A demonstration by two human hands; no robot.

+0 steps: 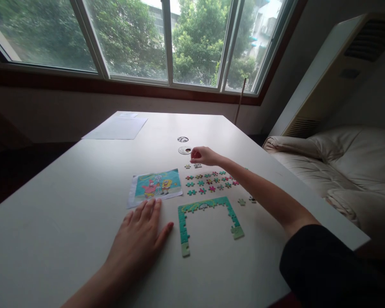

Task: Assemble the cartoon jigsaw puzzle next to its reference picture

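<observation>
My left hand (137, 237) lies flat on the table, fingers stretched out, fingertips at the lower edge of a printed cartoon picture (157, 185). Above the far end of the loose jigsaw pieces (200, 183), my right hand (204, 155) is closed in a pinch; whatever may be between its fingers is hidden. Two pale pieces, one of them a jigsaw piece (187, 166), lie just below it. A joined green puzzle border (202, 206) forms three sides of a frame, with its near side open. A few more pieces, among them a light-green piece (241, 202), lie beneath my right forearm.
Two round inserts (183, 139) are set in the white table (67, 205) beyond my right hand. White paper sheets (115, 127) rest at the far left corner. A cream sofa (356, 171) stands to the right, and a window (167, 42) is ahead.
</observation>
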